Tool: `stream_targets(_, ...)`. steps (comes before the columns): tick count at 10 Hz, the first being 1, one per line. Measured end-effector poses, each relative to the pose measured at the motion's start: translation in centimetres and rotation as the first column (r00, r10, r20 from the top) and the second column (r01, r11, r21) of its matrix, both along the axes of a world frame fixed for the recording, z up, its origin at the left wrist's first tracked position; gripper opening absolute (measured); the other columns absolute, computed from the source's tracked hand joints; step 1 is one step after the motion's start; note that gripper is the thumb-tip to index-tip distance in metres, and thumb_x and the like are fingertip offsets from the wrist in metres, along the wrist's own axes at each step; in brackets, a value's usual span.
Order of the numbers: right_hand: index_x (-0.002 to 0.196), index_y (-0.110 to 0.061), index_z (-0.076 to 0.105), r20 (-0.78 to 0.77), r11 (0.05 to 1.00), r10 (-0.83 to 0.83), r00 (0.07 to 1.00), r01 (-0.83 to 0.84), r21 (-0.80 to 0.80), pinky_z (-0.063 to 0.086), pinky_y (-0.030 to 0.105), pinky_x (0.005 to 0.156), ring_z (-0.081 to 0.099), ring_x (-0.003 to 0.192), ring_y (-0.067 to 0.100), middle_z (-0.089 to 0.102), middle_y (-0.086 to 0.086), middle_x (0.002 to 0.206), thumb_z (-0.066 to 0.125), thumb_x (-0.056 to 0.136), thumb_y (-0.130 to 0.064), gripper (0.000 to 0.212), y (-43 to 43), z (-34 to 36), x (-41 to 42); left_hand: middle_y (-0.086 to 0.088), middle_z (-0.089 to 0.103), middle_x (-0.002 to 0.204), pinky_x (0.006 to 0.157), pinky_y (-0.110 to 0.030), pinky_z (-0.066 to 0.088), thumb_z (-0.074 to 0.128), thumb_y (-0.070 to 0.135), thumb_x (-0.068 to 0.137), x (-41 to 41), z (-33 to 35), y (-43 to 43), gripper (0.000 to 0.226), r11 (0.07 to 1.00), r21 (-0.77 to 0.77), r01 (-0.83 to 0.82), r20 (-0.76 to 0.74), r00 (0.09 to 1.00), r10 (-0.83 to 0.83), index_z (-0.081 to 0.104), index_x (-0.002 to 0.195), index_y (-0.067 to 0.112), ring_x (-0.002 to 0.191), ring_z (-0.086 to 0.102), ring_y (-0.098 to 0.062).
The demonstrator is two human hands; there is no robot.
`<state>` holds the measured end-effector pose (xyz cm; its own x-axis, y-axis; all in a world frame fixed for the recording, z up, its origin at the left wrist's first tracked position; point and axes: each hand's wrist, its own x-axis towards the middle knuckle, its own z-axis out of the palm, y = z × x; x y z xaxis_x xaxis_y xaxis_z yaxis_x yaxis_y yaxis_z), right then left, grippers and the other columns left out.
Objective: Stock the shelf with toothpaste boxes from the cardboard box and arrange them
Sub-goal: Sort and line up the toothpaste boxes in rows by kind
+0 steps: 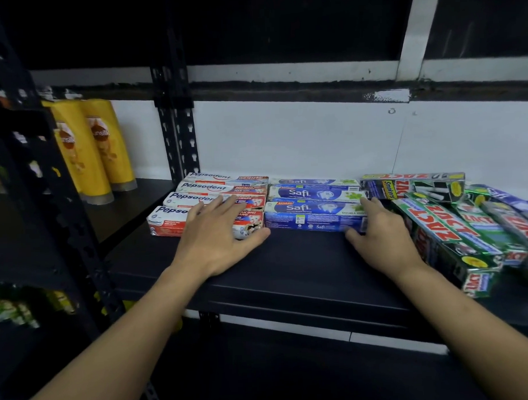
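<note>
Now I'm squaring rows on the shelf: my left hand lies flat, fingers spread, on the front Pepsodent box, while my right hand grips the end of the front Safi box. Next, I reckon, the jumbled Zact boxes need straightening.

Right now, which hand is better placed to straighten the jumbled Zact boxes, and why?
Right. The right hand holds the end of the front Safi box, beside the tilted Zact boxes; the left hand lies on the Pepsodent boxes, farther away.
</note>
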<state>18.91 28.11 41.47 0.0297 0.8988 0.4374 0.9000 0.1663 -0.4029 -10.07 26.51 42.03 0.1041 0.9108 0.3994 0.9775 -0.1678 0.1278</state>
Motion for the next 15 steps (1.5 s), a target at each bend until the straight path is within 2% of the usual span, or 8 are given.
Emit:
stream_targets(1, 0.125, -0.003, 0.055, -0.002, 0.999, -0.031, 1.0, 0.031, -0.01, 0.049, 0.043, 0.087, 0.059, 0.106, 0.037, 0.058, 0.015, 0.123, 0.072, 0.085, -0.031, 0.051, 0.18, 0.23, 0.03, 0.012, 0.025, 0.161, 0.121, -0.041, 0.009, 0.027, 0.087, 0.08, 0.04, -0.02, 0.1, 0.087, 1.0, -0.003, 0.001, -0.005, 1.0, -0.001, 0.037, 0.149, 0.035, 0.148, 0.019, -0.01)
stream_targets(3, 0.124, -0.002, 0.056, 0.042, 0.998, -0.053, 0.998, 0.054, -0.027, 0.048, 0.043, 0.092, 0.056, 0.112, 0.038, 0.057, 0.015, 0.128, 0.069, 0.087, -0.037, 0.053, 0.64, 0.39, 0.02, 0.013, 0.025, 0.161, 0.121, -0.043, 0.012, 0.021, 0.09, 0.076, 0.01, -0.07, 0.3, 0.092, 1.0, -0.013, -0.015, -0.03, 0.999, 0.015, 0.036, 0.149, 0.036, 0.148, 0.02, -0.01)
stream_targets(6, 0.121, -0.004, 0.057, -0.016, 0.998, -0.048, 0.999, 0.048, -0.038, 0.05, 0.043, 0.091, 0.057, 0.109, 0.037, 0.06, 0.014, 0.122, 0.07, 0.086, -0.037, 0.05, 0.88, 0.58, -0.03, 0.012, 0.027, 0.16, 0.121, -0.044, 0.014, 0.025, 0.089, 0.077, 0.13, -0.09, 0.27, 0.09, 1.0, -0.014, -0.028, -0.047, 0.998, 0.027, 0.037, 0.149, 0.036, 0.148, 0.022, -0.012)
stream_targets(7, 0.13, -0.005, 0.055, -0.095, 0.999, -0.028, 0.995, 0.026, -0.022, 0.046, 0.038, 0.096, 0.056, 0.115, 0.035, 0.06, 0.015, 0.128, 0.073, 0.084, -0.033, 0.057, 0.52, 0.58, 0.18, 0.012, 0.027, 0.16, 0.121, -0.044, 0.014, 0.027, 0.089, 0.078, 0.2, -0.04, 0.19, 0.089, 0.999, -0.017, -0.031, -0.046, 0.999, 0.03, 0.036, 0.149, 0.036, 0.148, 0.022, -0.012)
stream_targets(9, 0.144, -0.009, 0.045, -0.16, 0.999, -0.017, 0.987, 0.012, -0.033, 0.038, 0.032, 0.105, 0.049, 0.128, 0.031, 0.054, 0.013, 0.14, 0.074, 0.084, -0.033, 0.072, 0.25, 0.58, 0.38, 0.011, 0.027, 0.16, 0.121, -0.044, 0.014, 0.029, 0.088, 0.078, 0.17, -0.05, 0.05, 0.088, 0.999, -0.015, -0.028, -0.039, 0.999, 0.027, 0.037, 0.149, 0.036, 0.148, 0.023, -0.012)
stream_targets(12, 0.143, -0.009, 0.046, -0.191, 1.0, -0.007, 0.982, 0.007, -0.001, 0.04, 0.031, 0.103, 0.052, 0.126, 0.029, 0.057, 0.013, 0.136, 0.075, 0.083, -0.029, 0.069, 0.34, 0.43, 0.48, 0.012, 0.027, 0.16, 0.121, -0.044, 0.014, 0.029, 0.088, 0.078, 0.08, -0.08, 0.16, 0.088, 1.0, -0.013, -0.026, -0.036, 0.999, 0.026, 0.037, 0.148, 0.036, 0.147, 0.023, -0.012)
stream_targets(15, 0.134, -0.011, 0.055, -0.197, 1.0, -0.015, 0.98, 0.02, 0.023, 0.044, 0.034, 0.1, 0.058, 0.117, 0.03, 0.063, 0.013, 0.126, 0.075, 0.083, -0.029, 0.058, 0.07, 0.33, 0.6, 0.01, 0.03, 0.159, 0.12, -0.041, 0.013, 0.035, 0.084, 0.081, 0.35, 0.2, -0.25, 0.083, 1.0, 0.011, -0.011, -0.064, 0.998, 0.012, 0.039, 0.147, 0.035, 0.147, 0.025, -0.014)
